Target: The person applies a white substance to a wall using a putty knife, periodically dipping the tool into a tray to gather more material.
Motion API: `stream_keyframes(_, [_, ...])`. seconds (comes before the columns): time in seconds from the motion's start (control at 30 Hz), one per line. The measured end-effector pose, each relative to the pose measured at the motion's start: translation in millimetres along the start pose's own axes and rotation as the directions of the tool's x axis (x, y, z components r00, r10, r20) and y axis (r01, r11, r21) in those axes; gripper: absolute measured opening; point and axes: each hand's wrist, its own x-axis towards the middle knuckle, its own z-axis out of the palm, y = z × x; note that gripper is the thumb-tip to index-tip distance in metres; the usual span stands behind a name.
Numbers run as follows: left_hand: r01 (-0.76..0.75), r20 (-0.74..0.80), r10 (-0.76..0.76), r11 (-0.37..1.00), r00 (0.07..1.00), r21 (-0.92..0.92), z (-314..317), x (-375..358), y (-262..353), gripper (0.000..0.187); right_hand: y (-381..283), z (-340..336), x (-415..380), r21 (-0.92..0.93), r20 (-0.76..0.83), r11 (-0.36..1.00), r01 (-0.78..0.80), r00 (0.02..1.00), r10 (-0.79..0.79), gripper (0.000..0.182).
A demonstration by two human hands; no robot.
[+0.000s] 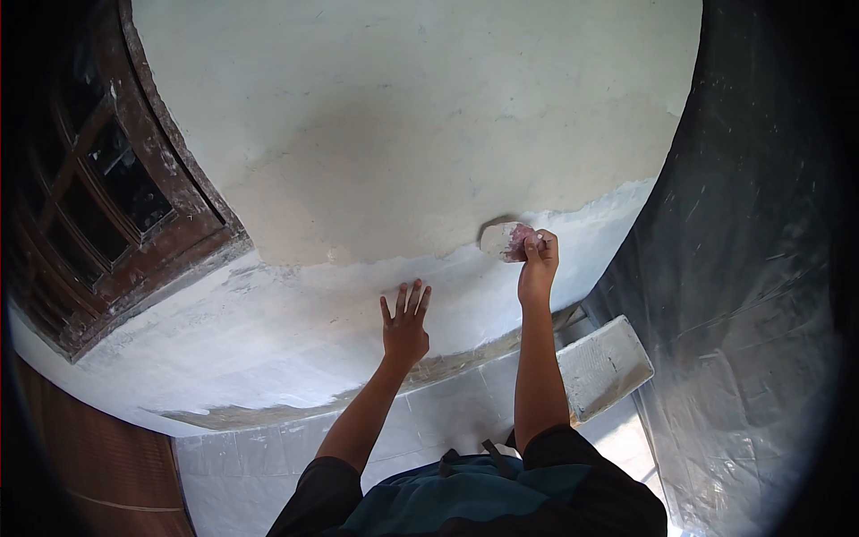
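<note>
- Whitish with a reddish patch, a rounded flat piece (pixel 501 240) lies against the wall (pixel 403 152), right where the beige-grey upper coat meets the white band below it.
- The right hand (pixel 540 259) is mostly closed on the near end of this piece, its fingers curled and its thumb pressed on the reddish patch.
- The left hand (pixel 407 333) is open, palm toward the white band, its fingers spread apart and pointing up the wall; it grips nothing. Whether the palm presses on the surface or only hovers close to it, I cannot tell.
- The two hands are apart, the left one lower on the wall than the right.
- A pale rectangular tray (pixel 606 369), smeared inside, sits below the right hand, beside the right forearm.
- Brown wood frames a paned window (pixel 134 246) to the left of the hands, its edges specked with white.
- Translucent plastic sheeting (pixel 743 376) hangs in creases at the right.
- Grey covering (pixel 268 465) with crease lines spreads below the wall's ragged, unpainted lower edge.
</note>
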Motion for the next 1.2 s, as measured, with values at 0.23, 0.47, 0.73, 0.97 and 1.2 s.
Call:
stream_keyframes(0.23, [0.011,-0.002,-0.011,0.999,1.0,0.036,4.9,-0.1,0.5,0.083,19.2,67.7,-33.1,-0.151,0.174,0.988,0.031,0.985,-0.004,0.014])
stream_keyframes(0.47, [0.008,0.046,-0.01,0.998,0.999,0.057,2.6,1.3,0.9,0.083,2.3,26.0,-15.4,-0.012,-0.04,1.0,-0.002,0.999,0.002,0.015])
stream_keyframes(0.73, [0.002,0.055,-0.008,0.994,0.998,0.109,5.9,1.2,6.0,0.088,0.8,-2.9,17.6,-0.017,-0.138,1.0,-0.003,0.99,0.001,0.015])
stream_keyframes(0.97, [0.019,0.05,-0.025,0.993,0.998,0.116,7.0,3.0,6.0,0.085,0.7,3.2,19.3,-0.134,0.127,0.99,0.036,0.992,-0.019,0.015])
stream_keyframes(1.2, [0.031,0.04,-0.037,0.989,0.998,0.145,10.9,4.2,4.5,0.086,-4.6,-11.3,27.2,-0.044,0.076,0.999,0.019,0.997,-0.016,0.016])
